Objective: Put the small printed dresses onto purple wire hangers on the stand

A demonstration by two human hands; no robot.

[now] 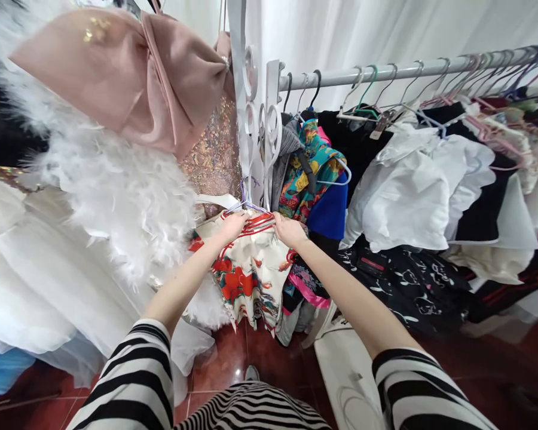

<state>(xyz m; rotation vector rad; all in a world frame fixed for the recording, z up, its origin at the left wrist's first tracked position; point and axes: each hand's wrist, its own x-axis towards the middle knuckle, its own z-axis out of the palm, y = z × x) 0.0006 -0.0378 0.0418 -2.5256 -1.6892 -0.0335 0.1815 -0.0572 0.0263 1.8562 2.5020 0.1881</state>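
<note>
A cream garment with red flowers and red piping [246, 280] hangs in front of me on a lilac hanger [246, 202]. My left hand [235, 226] grips its top edge at the left, fingers closed on the cloth. At the right end of the same edge, my right hand [289, 230] pinches the garment too, thumb toward the middle. The hanger's hook rises between my hands, close to a white scrollwork post [251, 119]. Some fingertips are hidden behind the fabric.
White feathers [116, 197] and a dusty-pink bow [121, 77] crowd the left. To the right, a rail [399, 73] carries several hangers with clothes, including a white blouse [403, 191]. A white box-like object [347, 370] stands on the red tiled floor [215, 370].
</note>
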